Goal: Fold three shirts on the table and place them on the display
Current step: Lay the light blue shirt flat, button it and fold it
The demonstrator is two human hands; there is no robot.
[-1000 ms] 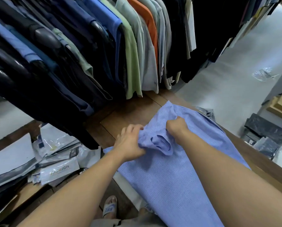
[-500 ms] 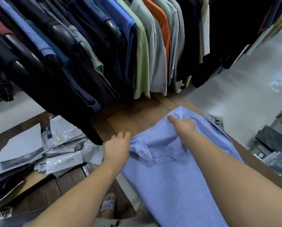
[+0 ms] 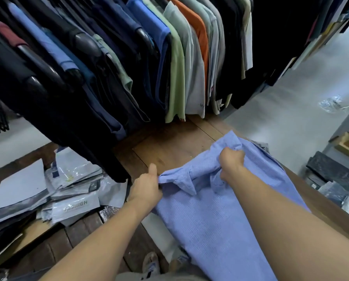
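Your left hand (image 3: 147,188) pulled outward — it and your right hand (image 3: 231,163) gripped the blue shirt (image 3: 210,220), fingers curled; spreading step — next called for smoothing below your fingers.

Light blue shirt (image 3: 214,216) lies on the wooden table (image 3: 169,145), collar end bunched up. Left hand (image 3: 147,186) pinches the collar's left edge, thumb up. Right hand (image 3: 231,163) grips bunched fabric near the collar. Hanging shirts (image 3: 175,63) crowd the rack behind. Plastic garment bags (image 3: 68,191) piled left.
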